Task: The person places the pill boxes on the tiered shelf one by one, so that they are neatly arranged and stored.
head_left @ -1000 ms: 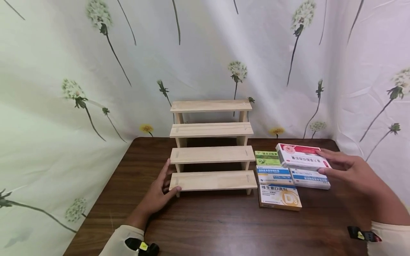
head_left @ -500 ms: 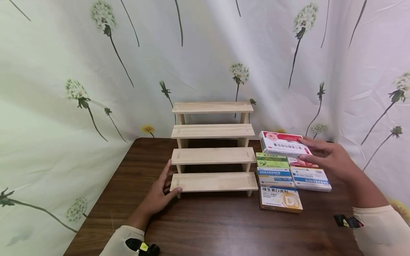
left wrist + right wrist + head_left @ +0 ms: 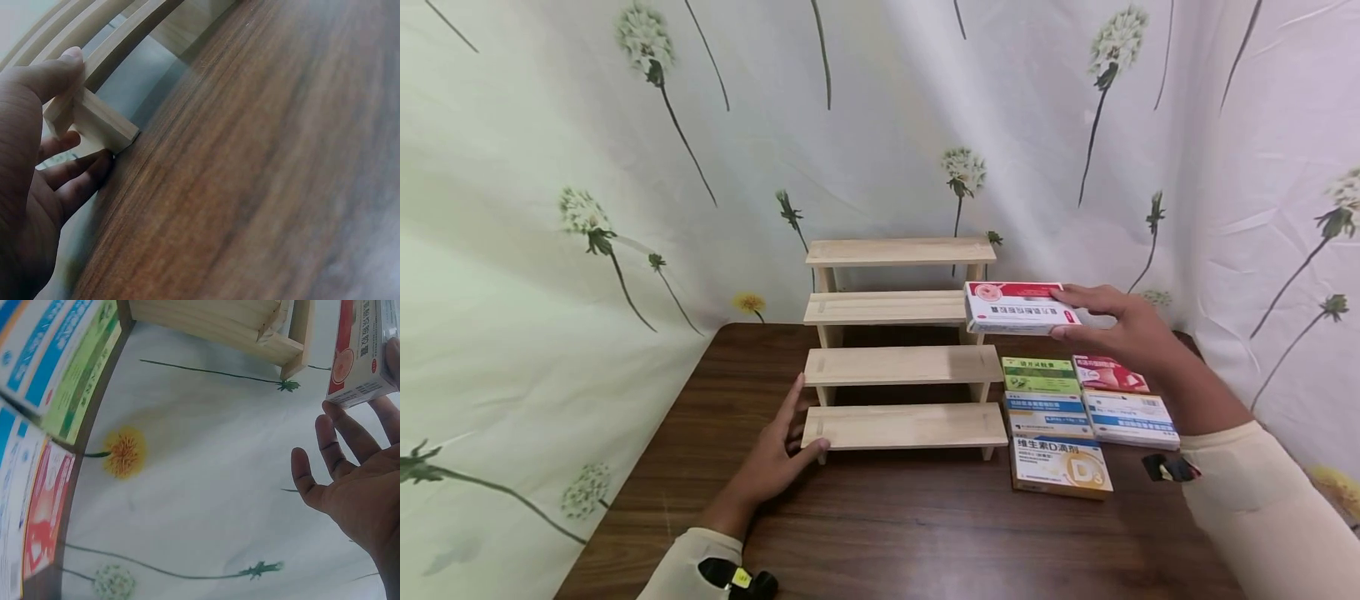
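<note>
A red-and-white medicine box [image 3: 1021,308] is pinched by its right end between the thumb and fingers of my right hand [image 3: 1116,321]. It is held up in the air, overlapping the right end of the second-highest tier in the head view. The wooden step shelf [image 3: 902,365] has bare pale tiers. At its lowest tier, my left hand [image 3: 775,458] holds the left end, thumb on the plank edge and fingers around the side by the leg, as the left wrist view shows. In the right wrist view, the medicine box [image 3: 362,356] shows at the upper right, its grip partly cut off.
Right of the shelf, medicine boxes lie flat in two columns: a green box [image 3: 1041,375], a blue-and-white box [image 3: 1047,415], an orange-and-white vitamin D box [image 3: 1062,467], a red box [image 3: 1108,373] and another blue-and-white box [image 3: 1131,418]. A dandelion-print curtain [image 3: 865,167] hangs behind the brown table [image 3: 880,525].
My right hand has carried the red-and-white medicine box up and left, from above the other boxes to beside the shelf's upper tiers. The left hand keeps its place on the lowest tier.
</note>
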`<state>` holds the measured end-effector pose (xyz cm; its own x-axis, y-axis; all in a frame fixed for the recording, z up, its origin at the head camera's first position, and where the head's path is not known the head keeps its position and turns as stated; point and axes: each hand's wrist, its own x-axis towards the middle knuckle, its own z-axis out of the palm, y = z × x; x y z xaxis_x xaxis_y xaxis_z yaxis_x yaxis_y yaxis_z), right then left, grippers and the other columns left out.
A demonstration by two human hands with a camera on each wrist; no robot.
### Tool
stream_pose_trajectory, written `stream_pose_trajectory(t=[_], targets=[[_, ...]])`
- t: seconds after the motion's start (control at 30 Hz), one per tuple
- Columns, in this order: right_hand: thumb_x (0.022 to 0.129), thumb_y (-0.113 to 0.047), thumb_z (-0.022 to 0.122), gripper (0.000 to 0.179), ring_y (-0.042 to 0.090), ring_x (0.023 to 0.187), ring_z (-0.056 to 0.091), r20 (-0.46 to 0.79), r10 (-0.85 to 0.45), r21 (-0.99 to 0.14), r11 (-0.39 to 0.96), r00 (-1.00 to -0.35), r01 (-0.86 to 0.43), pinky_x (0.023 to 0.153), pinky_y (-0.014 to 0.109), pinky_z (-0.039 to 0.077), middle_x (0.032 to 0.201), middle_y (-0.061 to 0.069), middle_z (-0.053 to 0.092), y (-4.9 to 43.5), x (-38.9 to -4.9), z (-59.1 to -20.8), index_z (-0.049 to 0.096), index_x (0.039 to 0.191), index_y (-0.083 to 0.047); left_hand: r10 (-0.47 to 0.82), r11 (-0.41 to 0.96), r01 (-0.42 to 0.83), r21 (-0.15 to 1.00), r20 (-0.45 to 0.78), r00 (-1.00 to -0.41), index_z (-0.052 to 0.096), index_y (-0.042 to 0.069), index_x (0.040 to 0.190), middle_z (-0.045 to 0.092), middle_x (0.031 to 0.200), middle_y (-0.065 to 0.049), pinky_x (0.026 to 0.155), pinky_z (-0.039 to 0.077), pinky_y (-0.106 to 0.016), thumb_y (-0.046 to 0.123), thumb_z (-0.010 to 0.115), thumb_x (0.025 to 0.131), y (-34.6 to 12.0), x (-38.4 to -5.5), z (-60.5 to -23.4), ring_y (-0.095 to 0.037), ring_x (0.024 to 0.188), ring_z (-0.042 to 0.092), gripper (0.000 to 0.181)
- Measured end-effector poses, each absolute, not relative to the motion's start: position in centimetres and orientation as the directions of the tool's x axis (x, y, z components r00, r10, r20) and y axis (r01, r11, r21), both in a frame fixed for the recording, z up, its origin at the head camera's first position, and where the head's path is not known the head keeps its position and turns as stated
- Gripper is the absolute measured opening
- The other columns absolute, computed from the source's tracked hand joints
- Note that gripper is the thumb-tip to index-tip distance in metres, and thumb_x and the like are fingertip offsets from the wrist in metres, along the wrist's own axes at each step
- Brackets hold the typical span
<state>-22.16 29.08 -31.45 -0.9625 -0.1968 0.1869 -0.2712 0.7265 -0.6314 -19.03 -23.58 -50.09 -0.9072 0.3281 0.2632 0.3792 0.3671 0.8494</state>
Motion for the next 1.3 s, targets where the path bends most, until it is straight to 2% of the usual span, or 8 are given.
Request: stream_pose_trajectory(t=[0.1,0.23,0.4,0.57,0.67,0.87,1.1,1.3], targets=[[0.097,-0.036,0.085,0.068,0.047,0.153,0.045,0.249,-0.229,-0.635,0.695,-0.941,-0.337,0.107,0.060,0.044,0.172,0.015,0.046,28.3,-23.4,-31.7,0.059,0.159,-0.027,0.322,0.374,0.375,0.848,0.261,-0.910,0.001,0.039,0.177,0.045,0.164,-0.033,0.098,0.062,-0.040,0.015,0.076,0.105,-23.7,-19.0,-50.0,-0.053,0.141,0.060,0.107],[0.098,-0.033,0.084,0.066,0.045,0.149,0.049,0.291,-0.251,-0.641,0.665,-0.923,-0.383,0.100,0.050,0.043,0.172,0.015,0.047,27.4,-24.7,-31.8,0.058,0.159,-0.029,0.319,0.388,0.373,0.843,0.257,-0.912,0.001,0.039,0.177,0.045,0.164,-0.033,0.098,0.063,-0.040,0.017,0.077,0.104,-23.7,-19.0,-49.8,-0.053,0.141,0.061,0.107],[0.098,-0.027,0.086,0.064,0.038,0.152,0.047,0.316,-0.244,-0.673,0.624,-0.917,-0.398,0.106,0.052,0.042,0.173,0.010,0.046,25.7,-25.5,-30.9,0.061,0.156,-0.030,0.332,0.375,0.374,0.848,0.254,-0.909,0.000,0.039,0.177,0.043,0.166,-0.032,0.099,0.062,-0.039,0.017,0.077,0.104,-23.5,-19.2,-49.8,-0.053,0.142,0.060,0.107],[0.096,-0.027,0.087,0.061,0.033,0.151,0.046,0.342,-0.282,-0.684,0.580,-0.896,-0.443,0.115,0.060,0.041,0.171,0.008,0.050,23.3,-26.9,-29.9,0.065,0.153,-0.029,0.325,0.367,0.386,0.847,0.272,-0.906,0.001,0.035,0.177,0.043,0.165,-0.034,0.098,0.062,-0.040,0.013,0.076,0.104,-23.9,-19.0,-49.7,-0.055,0.141,0.060,0.107],[0.096,-0.029,0.088,0.062,0.034,0.149,0.048,0.364,-0.321,-0.648,0.586,-0.874,-0.486,0.112,0.060,0.044,0.168,0.010,0.054,22.0,-27.8,-29.5,0.065,0.153,-0.028,0.317,0.382,0.383,0.841,0.270,-0.909,0.002,0.036,0.177,0.043,0.165,-0.034,0.098,0.062,-0.041,0.014,0.077,0.104,-24.0,-19.0,-49.7,-0.055,0.141,0.059,0.107],[0.095,-0.027,0.089,0.062,0.034,0.133,0.053,0.414,-0.340,-0.594,0.602,-0.844,-0.534,0.096,0.047,0.046,0.159,0.013,0.062,20.1,-29.2,-29.3,0.065,0.152,-0.026,0.318,0.401,0.362,0.842,0.243,-0.916,0.001,0.038,0.177,0.041,0.167,-0.032,0.100,0.062,-0.042,0.019,0.077,0.105,-23.7,-19.0,-50.2,-0.054,0.142,0.059,0.107],[0.097,-0.026,0.086,0.059,0.034,0.135,0.054,0.447,-0.342,-0.592,0.579,-0.826,-0.561,0.105,0.057,0.045,0.161,0.015,0.060,18.1,-30.6,-29.1,0.066,0.152,-0.021,0.310,0.379,0.350,0.857,0.239,-0.920,0.002,0.035,0.178,0.041,0.167,-0.031,0.100,0.061,-0.042,0.018,0.078,0.104,-23.3,-18.9,-50.3,-0.054,0.142,0.059,0.107],[0.098,-0.022,0.084,0.053,0.036,0.121,0.057,0.468,-0.365,-0.589,0.550,-0.805,-0.592,0.104,0.056,0.051,0.148,0.020,0.069,16.4,-32.4,-29.5,0.069,0.148,-0.013,0.310,0.375,0.366,0.852,0.256,-0.915,0.002,0.033,0.178,0.042,0.166,-0.032,0.099,0.062,-0.041,0.017,0.078,0.104,-23.4,-18.9,-50.4,-0.055,0.141,0.060,0.107]])
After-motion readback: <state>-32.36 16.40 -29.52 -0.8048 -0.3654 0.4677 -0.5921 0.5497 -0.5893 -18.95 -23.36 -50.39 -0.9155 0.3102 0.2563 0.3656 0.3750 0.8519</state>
